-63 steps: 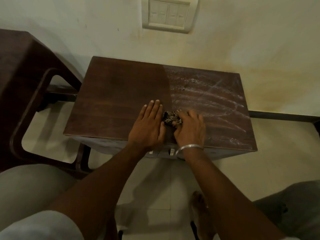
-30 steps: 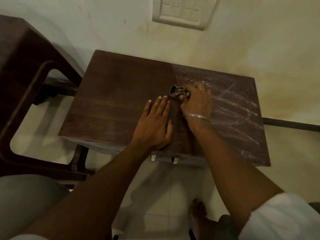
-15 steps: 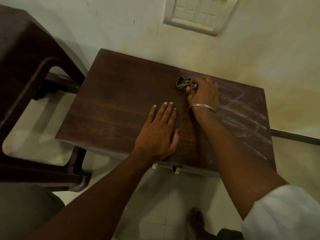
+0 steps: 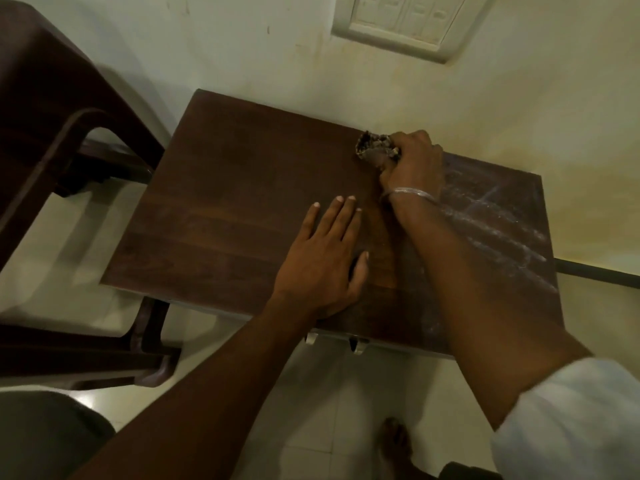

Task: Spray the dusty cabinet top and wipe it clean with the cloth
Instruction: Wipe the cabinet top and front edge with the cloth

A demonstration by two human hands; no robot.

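Wood cabinet top (image 4: 242,209) shows dust (image 4: 502,233) only at right. The right hand (image 4: 414,164), fingers clamped on a small wadded cloth (image 4: 375,148), could leave streaks there. The left hand (image 4: 322,261) lies flat, fingers straight.

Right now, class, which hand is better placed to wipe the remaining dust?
Right. The right hand grips the cloth beside the dusty streaks; the left hand lies flat, holding nothing.

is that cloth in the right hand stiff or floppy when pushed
Probably floppy: the cloth is crumpled into a wad in the right hand's grip. Likely light, since one hand encloses most of it. It may drag, not slide, on the dusty cabinet top.
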